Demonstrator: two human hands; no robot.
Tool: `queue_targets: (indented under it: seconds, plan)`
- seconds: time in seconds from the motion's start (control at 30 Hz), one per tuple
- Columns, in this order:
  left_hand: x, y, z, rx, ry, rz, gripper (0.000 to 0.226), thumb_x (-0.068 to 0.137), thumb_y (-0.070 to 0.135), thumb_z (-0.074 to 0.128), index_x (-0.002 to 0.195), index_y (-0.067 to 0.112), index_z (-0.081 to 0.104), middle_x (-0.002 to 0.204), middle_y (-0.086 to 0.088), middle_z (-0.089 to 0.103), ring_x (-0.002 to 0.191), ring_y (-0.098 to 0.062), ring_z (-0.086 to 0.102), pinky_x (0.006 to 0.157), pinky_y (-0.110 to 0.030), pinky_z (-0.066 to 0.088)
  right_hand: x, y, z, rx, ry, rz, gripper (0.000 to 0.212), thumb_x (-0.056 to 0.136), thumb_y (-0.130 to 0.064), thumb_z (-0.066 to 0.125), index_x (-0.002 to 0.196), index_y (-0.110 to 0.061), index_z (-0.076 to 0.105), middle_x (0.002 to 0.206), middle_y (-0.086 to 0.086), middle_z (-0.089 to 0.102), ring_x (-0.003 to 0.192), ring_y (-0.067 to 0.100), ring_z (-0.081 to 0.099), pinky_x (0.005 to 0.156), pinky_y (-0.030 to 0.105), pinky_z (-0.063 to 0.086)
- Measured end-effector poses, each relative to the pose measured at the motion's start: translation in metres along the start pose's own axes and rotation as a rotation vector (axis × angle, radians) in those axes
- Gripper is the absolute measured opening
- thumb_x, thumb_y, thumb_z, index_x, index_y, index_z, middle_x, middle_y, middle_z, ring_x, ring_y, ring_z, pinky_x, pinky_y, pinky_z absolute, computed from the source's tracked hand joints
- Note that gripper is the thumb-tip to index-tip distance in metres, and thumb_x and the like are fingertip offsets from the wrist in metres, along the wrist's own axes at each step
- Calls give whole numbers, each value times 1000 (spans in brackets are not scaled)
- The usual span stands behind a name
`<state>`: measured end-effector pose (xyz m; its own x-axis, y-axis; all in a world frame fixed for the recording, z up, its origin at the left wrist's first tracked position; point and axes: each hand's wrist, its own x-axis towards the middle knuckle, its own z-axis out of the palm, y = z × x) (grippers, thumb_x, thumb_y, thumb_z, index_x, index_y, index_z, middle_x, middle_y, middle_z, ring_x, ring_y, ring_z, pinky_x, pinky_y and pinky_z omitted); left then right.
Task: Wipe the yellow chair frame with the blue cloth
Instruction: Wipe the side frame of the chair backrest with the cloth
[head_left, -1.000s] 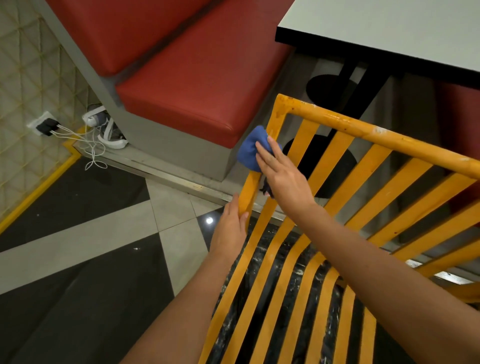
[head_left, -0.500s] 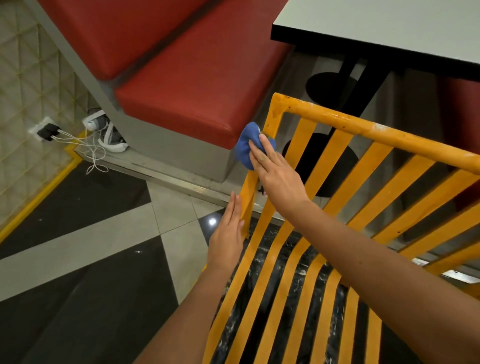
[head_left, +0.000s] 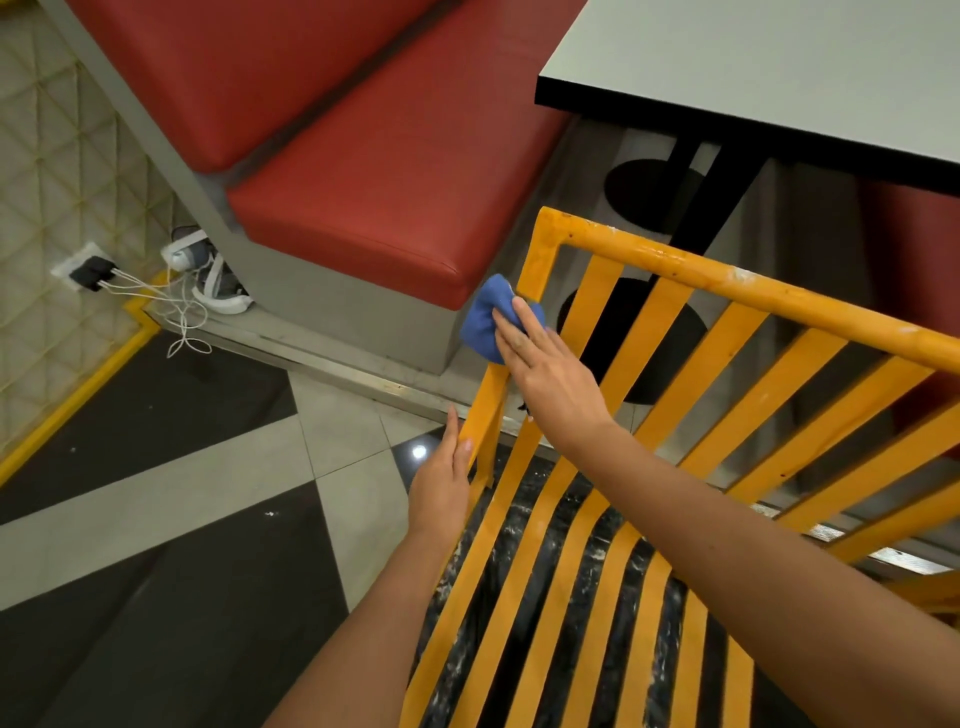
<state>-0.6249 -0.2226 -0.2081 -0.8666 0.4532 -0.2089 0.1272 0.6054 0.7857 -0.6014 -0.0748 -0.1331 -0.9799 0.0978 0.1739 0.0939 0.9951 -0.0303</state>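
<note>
The yellow chair frame (head_left: 696, 280), made of slats with a scuffed top rail, fills the lower right of the head view. A bunched blue cloth (head_left: 483, 317) is pressed against the frame's left upright, a little below the top corner. My right hand (head_left: 550, 374) lies over the cloth with its fingers stretched out, holding it to the metal. My left hand (head_left: 441, 483) rests flat against the outer side of the same upright, lower down, fingers straight and together.
A red padded bench (head_left: 395, 208) on a grey base stands just left of the chair. A grey table (head_left: 779, 73) with a black edge and black pedestal is behind it. White cables (head_left: 171, 306) and plugs lie at the wall, far left. Tiled floor spreads to the lower left.
My right hand and the blue cloth have slid a little way down the left upright. My left hand has flattened against the upright, its fingers no longer curled round it.
</note>
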Motion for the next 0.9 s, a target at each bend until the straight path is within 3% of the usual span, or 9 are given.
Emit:
queue_targets:
  seconds: [0.07, 0.1, 0.13, 0.2, 0.33, 0.5, 0.63, 0.73, 0.9]
  plan:
    - [1, -1, -2, -36, -29, -35, 47, 100, 33, 29, 146, 27, 20, 71, -3, 56, 63, -12, 55, 52, -14, 44, 3, 7, -8, -34, 23, -9, 69, 67, 14, 69, 131, 5, 46, 144, 16, 40, 138, 36, 26, 104, 50, 36]
    - [2, -2, -2, -55, -49, -63, 47, 100, 34, 29, 146, 27, 21, 92, -11, 64, 82, -19, 62, 66, -20, 49, 6, 11, -15, -50, 49, 5, 67, 69, 13, 68, 132, 4, 46, 145, 15, 40, 138, 35, 25, 105, 50, 35]
    - [3, -4, -3, -73, -70, -86, 47, 100, 36, 29, 145, 26, 22, 114, -13, 62, 102, -23, 60, 81, -28, 49, 9, 17, -22, -58, 79, 22, 64, 73, 13, 64, 134, 4, 44, 147, 14, 37, 140, 34, 22, 107, 49, 33]
    - [6, -8, -3, -106, -113, -105, 46, 99, 36, 30, 144, 24, 27, 132, -7, 53, 121, -22, 49, 95, -30, 40, 14, 24, -30, -55, 114, 56, 62, 80, 13, 56, 138, 3, 36, 151, 13, 28, 142, 30, 11, 111, 46, 25]
    - [9, -11, -2, -94, -130, -113, 44, 99, 36, 30, 141, 22, 35, 131, -6, 55, 121, -21, 49, 93, -28, 38, 10, 12, -20, -58, 100, 87, 65, 79, 12, 59, 138, 4, 34, 151, 14, 29, 142, 33, 15, 110, 45, 27]
    - [8, -13, -1, -75, -118, -108, 45, 99, 37, 29, 141, 22, 37, 130, -6, 55, 121, -22, 50, 96, -32, 39, 5, 6, -18, -48, -41, 24, 66, 87, 10, 49, 145, 0, 19, 156, 11, 11, 144, 29, -4, 116, 42, 13]
    - [8, -16, -1, -61, -120, -80, 44, 99, 36, 29, 141, 22, 36, 127, -5, 57, 119, -22, 50, 90, -27, 38, 18, 20, -44, -47, 145, 147, 71, 74, 20, 59, 139, 5, 33, 152, 14, 26, 142, 33, 15, 102, 44, 43]
    - [9, -17, -1, -61, -124, -68, 45, 99, 36, 29, 141, 21, 37, 128, -5, 56, 120, -22, 50, 92, -29, 38, 24, 22, -53, -63, 178, 209, 82, 72, 22, 60, 143, 3, 25, 155, 10, 17, 143, 31, 9, 84, 32, 52]
    - [10, -18, 0, -57, -121, -58, 45, 99, 37, 29, 141, 22, 37, 127, -5, 57, 119, -22, 51, 91, -29, 39, 30, 14, -37, -342, 199, 237, 69, 81, 7, 59, 141, 3, 26, 154, 14, 19, 141, 37, 15, 105, 37, 40]
